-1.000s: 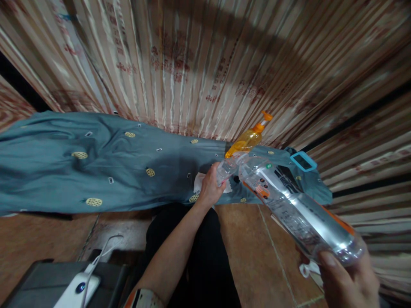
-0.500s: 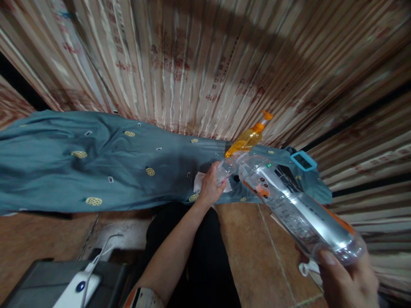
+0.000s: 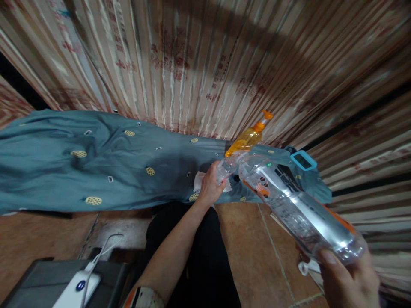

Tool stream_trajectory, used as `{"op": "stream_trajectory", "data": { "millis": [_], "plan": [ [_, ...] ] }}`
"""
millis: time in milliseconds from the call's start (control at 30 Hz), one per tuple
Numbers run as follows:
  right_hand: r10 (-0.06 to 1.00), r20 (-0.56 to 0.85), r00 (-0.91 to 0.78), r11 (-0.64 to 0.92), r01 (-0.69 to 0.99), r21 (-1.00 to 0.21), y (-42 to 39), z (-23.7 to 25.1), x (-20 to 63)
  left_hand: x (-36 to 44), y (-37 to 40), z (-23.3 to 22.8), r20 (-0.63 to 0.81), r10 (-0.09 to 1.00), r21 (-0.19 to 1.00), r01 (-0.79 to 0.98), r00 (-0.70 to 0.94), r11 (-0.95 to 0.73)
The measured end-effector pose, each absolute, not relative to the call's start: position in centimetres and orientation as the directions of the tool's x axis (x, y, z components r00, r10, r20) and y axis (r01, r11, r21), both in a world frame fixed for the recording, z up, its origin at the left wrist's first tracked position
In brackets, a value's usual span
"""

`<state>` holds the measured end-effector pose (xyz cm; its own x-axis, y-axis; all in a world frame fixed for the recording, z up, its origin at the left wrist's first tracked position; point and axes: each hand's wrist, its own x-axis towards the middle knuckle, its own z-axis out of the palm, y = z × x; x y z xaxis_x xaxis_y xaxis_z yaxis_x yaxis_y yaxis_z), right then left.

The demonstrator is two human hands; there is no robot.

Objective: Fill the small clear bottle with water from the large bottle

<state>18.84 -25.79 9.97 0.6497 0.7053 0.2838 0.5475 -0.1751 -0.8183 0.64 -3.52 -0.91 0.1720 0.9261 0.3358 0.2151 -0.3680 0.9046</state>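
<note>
My right hand grips the base end of a large clear plastic bottle with a silver and orange label. The bottle is tilted, its neck pointing down to the left. Wrapped in my left hand is a small clear plastic bottle, leaning so that its top meets the large bottle's mouth. Whether liquid passes between them I cannot make out. Under and beside my left hand lies a white tissue. Just behind the two mouths stands an orange pump bottle holding yellow-orange liquid.
A teal cloth with pineapple prints covers the narrow table. At its right end is a blue-framed device. Pleated curtains hang behind and to the right. Lower left, a white power bank with a cable rests on a dark surface.
</note>
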Motion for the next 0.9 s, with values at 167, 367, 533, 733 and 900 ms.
{"op": "stream_trajectory", "data": {
  "millis": [167,367,533,733,900],
  "plan": [
    [0.68,0.177,0.711,-0.186,0.401,-0.897,-25.3,11.3,17.0,0.7,-3.5,-0.9,0.348,0.922,0.9,0.213,0.17,-0.38],
    [0.681,0.188,0.708,-0.199,0.426,-0.882,-25.2,11.9,16.3,0.7,-3.4,-1.0,0.349,0.922,0.899,0.216,0.169,-0.38],
    [0.689,0.214,0.692,-0.165,0.438,-0.883,-25.4,11.1,17.5,0.7,-3.4,-1.1,0.36,0.918,0.899,0.203,0.164,-0.388],
    [0.689,0.209,0.694,-0.182,0.445,-0.877,-25.5,10.9,17.9,0.6,-3.4,-1.1,0.36,0.917,0.9,0.195,0.171,-0.389],
    [0.692,0.217,0.688,-0.179,0.455,-0.872,-25.5,10.7,18.1,0.6,-3.4,-1.2,0.362,0.917,0.9,0.192,0.169,-0.391]
  ]
}}
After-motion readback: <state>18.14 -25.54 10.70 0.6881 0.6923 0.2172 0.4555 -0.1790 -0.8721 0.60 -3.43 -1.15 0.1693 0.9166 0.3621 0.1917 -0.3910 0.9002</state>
